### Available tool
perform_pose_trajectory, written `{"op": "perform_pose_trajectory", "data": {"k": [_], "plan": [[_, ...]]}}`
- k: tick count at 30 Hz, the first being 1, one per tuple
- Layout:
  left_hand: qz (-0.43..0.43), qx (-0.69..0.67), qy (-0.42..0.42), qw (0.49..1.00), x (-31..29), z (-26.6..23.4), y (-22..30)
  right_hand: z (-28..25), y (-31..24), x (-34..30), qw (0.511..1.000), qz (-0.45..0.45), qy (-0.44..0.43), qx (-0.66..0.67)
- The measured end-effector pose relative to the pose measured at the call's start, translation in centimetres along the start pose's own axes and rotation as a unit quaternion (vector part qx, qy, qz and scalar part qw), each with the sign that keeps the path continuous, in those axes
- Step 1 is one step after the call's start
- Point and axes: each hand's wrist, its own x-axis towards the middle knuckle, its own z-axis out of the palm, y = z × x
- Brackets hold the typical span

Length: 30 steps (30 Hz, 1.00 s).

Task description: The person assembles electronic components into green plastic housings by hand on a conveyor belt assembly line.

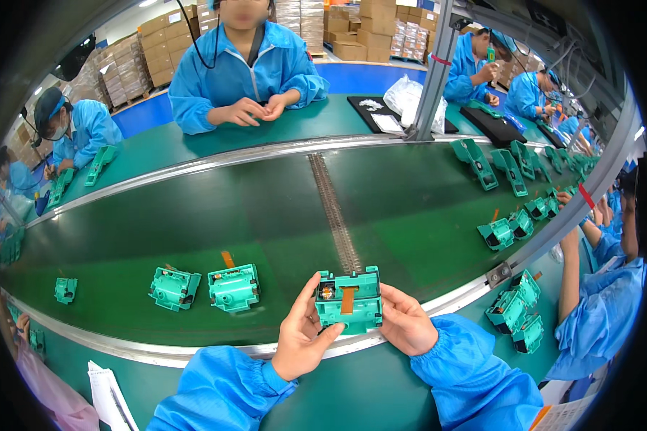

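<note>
Between my two hands I hold a teal plastic housing (363,309), raised over the near rail of the conveyor belt. An orange ribbon cable (348,300) lies across its middle, and a round metallic part shows at its upper left corner. My left hand (305,334) grips the left side, its thumb along the lower edge. My right hand (407,321) is closed on the right side, with some fingers hidden behind the housing. To the left on the belt sit two similar teal housings, one (233,287) with an orange cable sticking up and another (175,289) beside it.
The green conveyor belt (266,201) has a metal seam (331,208) across it. More teal housings (507,230) lie at right; a stack (514,309) stands on the near table. A metal post (431,79) rises opposite. Co-workers in blue smocks (248,72) sit around. White papers (108,395) lie lower left.
</note>
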Motion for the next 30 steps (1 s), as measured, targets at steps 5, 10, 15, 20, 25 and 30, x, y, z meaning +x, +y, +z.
{"op": "perform_pose_trajectory", "data": {"k": [5,10,15,20,25,30], "plan": [[-0.002,0.012,0.054,0.998,0.1,-0.2,-0.7,0.6,0.3,-0.3,0.984,-0.056,0.038,-0.165],[0.017,0.079,0.175,0.981,0.8,-0.8,-1.0,0.5,0.1,-0.4,0.905,-0.157,0.037,-0.394],[-0.015,0.114,0.224,0.968,1.1,-1.2,-1.2,0.1,0.1,-0.5,0.921,-0.137,0.032,-0.364],[0.087,0.429,0.241,0.866,0.5,-0.6,-1.0,-0.1,0.1,-0.4,0.905,-0.160,0.033,-0.394],[0.246,0.561,0.061,0.788,-0.7,0.9,0.3,-0.3,0.0,-0.4,0.893,-0.173,0.048,-0.412],[0.144,0.510,0.042,0.847,0.0,0.5,-0.7,-0.5,-0.2,-0.5,0.874,-0.183,0.076,-0.444]]}}
